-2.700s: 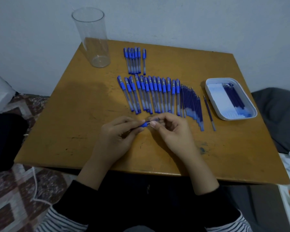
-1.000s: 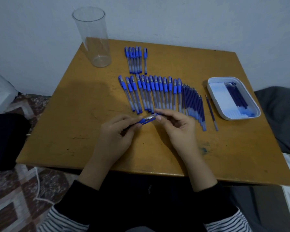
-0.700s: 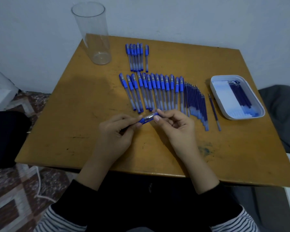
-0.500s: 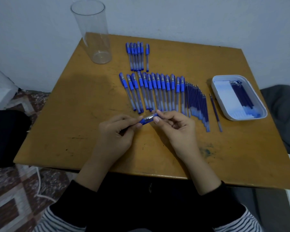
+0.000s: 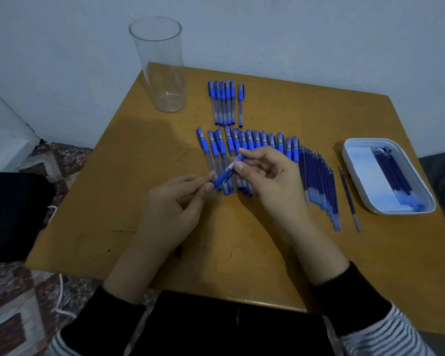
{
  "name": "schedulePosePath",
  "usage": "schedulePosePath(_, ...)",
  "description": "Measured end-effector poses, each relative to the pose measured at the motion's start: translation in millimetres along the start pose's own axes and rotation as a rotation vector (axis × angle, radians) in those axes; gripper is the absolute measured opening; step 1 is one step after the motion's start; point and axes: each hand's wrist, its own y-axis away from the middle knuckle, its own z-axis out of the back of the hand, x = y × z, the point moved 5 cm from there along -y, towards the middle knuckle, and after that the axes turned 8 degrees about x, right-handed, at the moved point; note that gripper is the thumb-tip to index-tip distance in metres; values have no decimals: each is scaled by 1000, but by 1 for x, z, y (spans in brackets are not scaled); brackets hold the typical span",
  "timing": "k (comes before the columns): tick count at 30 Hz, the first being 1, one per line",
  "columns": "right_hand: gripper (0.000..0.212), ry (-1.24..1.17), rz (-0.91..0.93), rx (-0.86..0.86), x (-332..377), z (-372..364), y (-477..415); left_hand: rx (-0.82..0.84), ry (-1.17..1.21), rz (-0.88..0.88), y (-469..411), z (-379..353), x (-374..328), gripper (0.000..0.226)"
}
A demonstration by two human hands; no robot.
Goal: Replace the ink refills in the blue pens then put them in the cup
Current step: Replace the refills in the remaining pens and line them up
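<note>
Both hands hold one blue pen (image 5: pixel 225 174) above the middle of the table. My left hand (image 5: pixel 174 206) pinches its lower end between thumb and fingertips. My right hand (image 5: pixel 270 181) pinches its upper, tip end. Behind the hands lies a long row of blue pens (image 5: pixel 244 147). A smaller group of blue pens (image 5: pixel 225 102) lies further back. A fan of dark blue refills (image 5: pixel 319 183) lies to the right, with a single refill (image 5: pixel 348 195) apart from it. The clear cup (image 5: pixel 162 65) stands empty at the back left corner.
A white tray (image 5: pixel 355 181) holding several refills sits at the table's right edge. The wooden table (image 5: pixel 129 176) stands against a pale wall. A patterned rug and a dark object lie on the floor to the left.
Both hands have lifted the pen slightly toward the pen row, and the pen now tilts more steeply. The camera has tilted, so the cup and table sit lower in view.
</note>
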Motion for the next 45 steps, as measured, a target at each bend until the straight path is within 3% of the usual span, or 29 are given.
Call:
schedulePosePath(6, 16, 231, -30, 270, 10, -17, -91, 35, -219, 101, -39, 22, 45, 26)
schedulePosePath(9, 20, 393, -56, 370, 4, -31, -130, 154, -360, 181, -61, 22, 66, 36)
schedulePosePath(14, 11, 440, -112, 457, -9, -48, -171, 289, -486, 309, -83, 19, 85, 51)
schedulePosePath(19, 19, 569, -102, 530, -14, -56, -184, 288, -502, 365, -87, 16, 92, 56)
schedulePosePath(29, 24, 667, -107, 621, -13, -52, -177, 289, -496, 357, -86, 16, 91, 55)
schedulePosePath(45, 26, 775, -78, 552, -14, -49, -167, 320, -498, 410, -88, 12, 88, 56)
